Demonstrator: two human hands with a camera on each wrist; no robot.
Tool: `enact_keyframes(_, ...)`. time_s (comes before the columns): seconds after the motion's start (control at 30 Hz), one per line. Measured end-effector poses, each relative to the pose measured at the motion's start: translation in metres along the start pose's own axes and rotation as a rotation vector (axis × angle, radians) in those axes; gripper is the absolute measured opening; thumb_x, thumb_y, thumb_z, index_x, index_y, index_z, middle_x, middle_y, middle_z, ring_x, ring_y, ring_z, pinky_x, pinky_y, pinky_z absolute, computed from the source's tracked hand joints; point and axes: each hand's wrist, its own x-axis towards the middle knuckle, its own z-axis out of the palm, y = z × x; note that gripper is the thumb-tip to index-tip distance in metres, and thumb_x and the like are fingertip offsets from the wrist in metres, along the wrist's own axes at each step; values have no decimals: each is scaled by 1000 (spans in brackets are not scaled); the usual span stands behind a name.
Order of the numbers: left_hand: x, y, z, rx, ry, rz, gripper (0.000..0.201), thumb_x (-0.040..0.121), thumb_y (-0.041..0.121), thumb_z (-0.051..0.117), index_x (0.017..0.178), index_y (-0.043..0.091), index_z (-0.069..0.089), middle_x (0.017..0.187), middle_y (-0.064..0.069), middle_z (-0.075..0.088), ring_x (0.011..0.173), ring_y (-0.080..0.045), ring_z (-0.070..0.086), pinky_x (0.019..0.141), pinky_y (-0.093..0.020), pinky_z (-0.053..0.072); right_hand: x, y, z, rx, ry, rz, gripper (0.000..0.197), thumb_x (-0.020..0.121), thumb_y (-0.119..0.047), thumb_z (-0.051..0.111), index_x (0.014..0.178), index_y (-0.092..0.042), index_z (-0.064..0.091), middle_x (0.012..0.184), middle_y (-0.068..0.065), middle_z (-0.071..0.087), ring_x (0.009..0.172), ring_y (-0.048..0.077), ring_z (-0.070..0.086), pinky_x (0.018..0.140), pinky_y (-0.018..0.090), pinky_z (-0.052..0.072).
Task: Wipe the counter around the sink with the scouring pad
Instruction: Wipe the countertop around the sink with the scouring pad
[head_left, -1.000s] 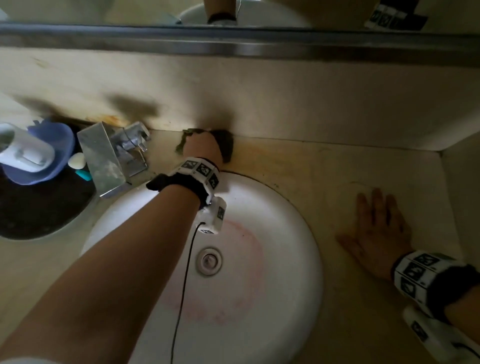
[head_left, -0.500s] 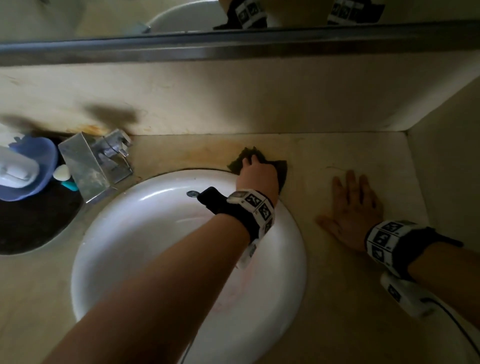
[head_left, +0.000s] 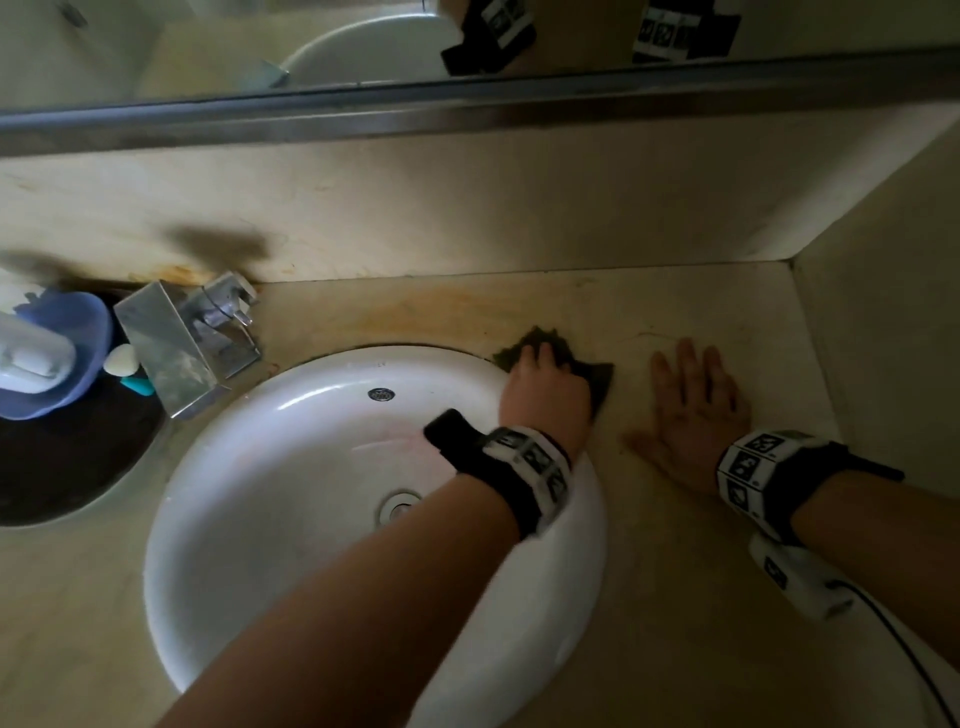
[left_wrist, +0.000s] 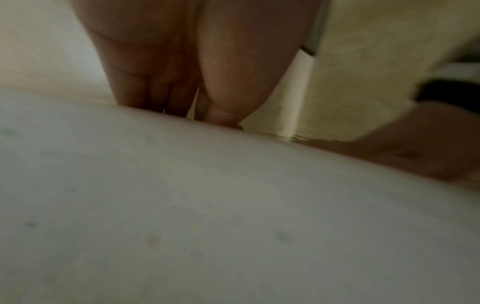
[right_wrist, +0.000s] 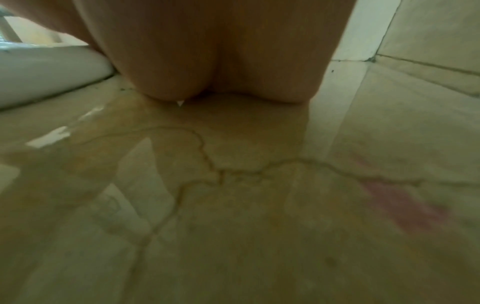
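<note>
The dark scouring pad (head_left: 597, 379) is pressed flat on the counter (head_left: 675, 597) at the sink (head_left: 311, 493) rim's far-right edge under the left hand (head_left: 545, 400), fingers laid over it; its long axis runs from far-left to near-right. The right hand (head_left: 696, 415) is spread flat, right of the sink. Since half a second ago, little is changed.

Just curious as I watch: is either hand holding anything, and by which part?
The left hand presses the scouring pad flat from on top; the right hand lies empty on the counter.
</note>
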Motion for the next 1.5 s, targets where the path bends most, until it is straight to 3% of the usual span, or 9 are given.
enact_keyframes(0.13,20,-51,-21,-114,46,-218,32,98,22,39,118,9,61,136,-13,46,127,-30,43,99,-43,43,0,0,-1,-10,0,-11,100,84,-75,29,147,-22,-27,153,8,-35,144,34,-24,117,51,-4)
enact_keyframes(0.23,28,-89,-25,-143,77,-383,48,99,35,26,116,7,61,128,-17,54,118,-34,51,100,-48,43,-1,-1,-2,-1,-8,-16,100,84,-75,30,147,-21,-27,153,9,-36,144,34,-25,117,51,-5)
enact_keyframes(0.33,36,-109,-27,-81,100,-430,44,98,32,29,105,4,63,120,-20,59,111,-36,56,97,-49,46,-1,1,-1,6,-6,-19,100,85,-74,31,147,-21,-27,153,9,-36,143,34,-25,117,51,-4)
enact_keyframes(0.47,37,-83,-26,37,20,-316,31,97,20,39,116,5,59,132,-19,49,120,-35,50,96,-43,46,-2,1,-4,-8,-40,-24,104,83,-76,32,147,-21,-29,152,8,-38,143,33,-28,117,50,-6)
enact_keyframes(0.63,25,-36,-16,63,-64,-128,45,95,13,43,139,8,42,153,-17,25,139,-34,28,104,-44,42,0,6,-14,7,-119,-64,109,84,-63,48,144,-24,-34,148,7,-44,140,32,-34,115,47,-12)
enact_keyframes(0.8,8,-4,-3,84,-101,14,49,94,15,45,143,11,40,155,-15,18,139,-34,26,101,-44,41,0,11,-17,-116,-134,-152,141,61,-72,67,140,-24,-39,146,6,-47,138,34,-37,115,51,-11)
enact_keyframes(0.93,-6,21,8,115,-126,88,50,98,16,42,145,2,32,156,-19,12,142,-38,17,109,-43,33,1,17,-19,-176,-120,-179,149,49,-82,66,140,-29,-40,146,2,-47,138,30,-37,115,50,-10)
enact_keyframes(1.23,-40,51,38,196,-195,283,56,101,24,37,151,8,18,158,-20,2,146,-38,5,118,-44,14,9,25,-16,-165,-45,-238,146,49,-86,63,142,-32,-35,149,-1,-43,141,29,-33,116,51,-7)
enact_keyframes(1.5,-47,53,43,220,-184,299,57,100,23,38,151,11,15,159,-16,1,146,-36,6,118,-41,14,7,26,-16,-217,-2,-269,146,50,-85,63,144,-28,-32,153,5,-36,143,33,-27,116,51,-4)
